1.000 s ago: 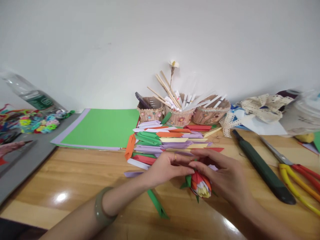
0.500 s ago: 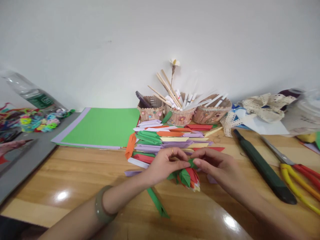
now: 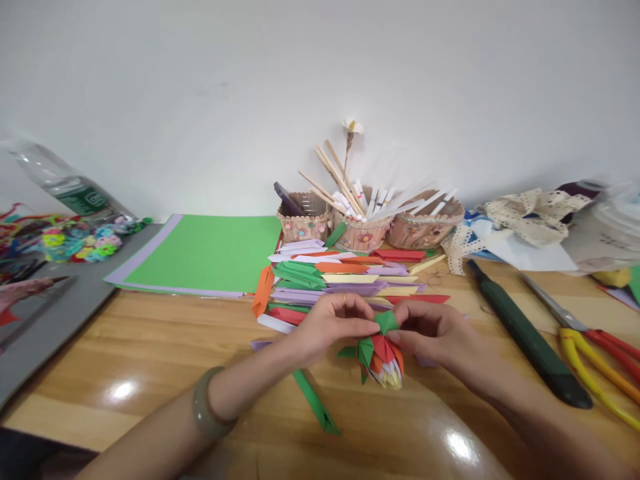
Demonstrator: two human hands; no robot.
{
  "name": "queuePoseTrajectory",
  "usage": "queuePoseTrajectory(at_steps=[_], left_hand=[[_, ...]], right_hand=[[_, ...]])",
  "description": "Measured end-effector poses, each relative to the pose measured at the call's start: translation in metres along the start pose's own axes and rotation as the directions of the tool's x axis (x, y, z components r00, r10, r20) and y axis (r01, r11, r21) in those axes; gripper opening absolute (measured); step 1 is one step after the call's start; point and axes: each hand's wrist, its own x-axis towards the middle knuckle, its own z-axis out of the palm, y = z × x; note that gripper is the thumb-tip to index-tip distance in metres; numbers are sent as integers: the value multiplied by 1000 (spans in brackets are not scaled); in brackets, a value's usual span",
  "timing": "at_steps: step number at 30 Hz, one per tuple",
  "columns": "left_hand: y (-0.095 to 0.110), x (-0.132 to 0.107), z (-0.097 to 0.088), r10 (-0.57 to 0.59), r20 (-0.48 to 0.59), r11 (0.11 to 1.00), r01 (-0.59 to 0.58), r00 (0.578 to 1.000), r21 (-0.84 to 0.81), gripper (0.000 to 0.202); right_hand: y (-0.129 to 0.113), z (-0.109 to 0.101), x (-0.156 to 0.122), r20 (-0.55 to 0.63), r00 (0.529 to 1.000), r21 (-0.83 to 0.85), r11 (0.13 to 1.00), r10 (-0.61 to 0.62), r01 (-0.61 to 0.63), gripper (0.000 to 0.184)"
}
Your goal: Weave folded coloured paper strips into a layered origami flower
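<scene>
A folded paper flower point(image 3: 384, 353) is held just above the wooden table, its red, orange, white and pale yellow tips pointing down towards me. Green folded leaves sit around its top. My left hand point(image 3: 345, 323) pinches the green paper at the flower's upper left. From the other side, my right hand point(image 3: 425, 330) pinches its upper right edge between thumb and fingers. A green folded paper strip point(image 3: 316, 403) lies on the table below my left forearm. Behind my hands are rows of folded paper pieces point(image 3: 350, 289) in purple, green, orange, red and cream.
Green and lilac paper sheets point(image 3: 205, 253) lie at the back left. Three decorated baskets point(image 3: 363, 233) hold sticks and markers by the wall. To the right are a dark green pen-like tool point(image 3: 530, 333) and scissors point(image 3: 575, 323). Another person's hand point(image 3: 25, 291) shows at far left.
The flower has turned a little, so that its red petals and pale tips face me more and the green top piece shows between my fingers. Both hands keep their pinch.
</scene>
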Motion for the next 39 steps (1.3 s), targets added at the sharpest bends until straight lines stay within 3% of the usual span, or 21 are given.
queuePoseTrajectory(at_steps=[5, 18, 33, 39], left_hand=[[0, -1, 2, -4, 11, 1000, 4, 1000, -11, 31], [-1, -1, 2, -59, 14, 998, 59, 998, -15, 31], [0, 0, 3, 1, -29, 999, 0, 1000, 43, 27], [-1, 1, 2, -34, 2, 998, 34, 999, 50, 26]], right_hand=[[-2, 0, -1, 29, 998, 29, 998, -61, 60, 17], [0, -1, -2, 61, 997, 98, 995, -43, 37, 15], [2, 2, 1, 0, 998, -25, 998, -62, 62, 20], [3, 1, 2, -7, 999, -60, 997, -41, 41, 23]])
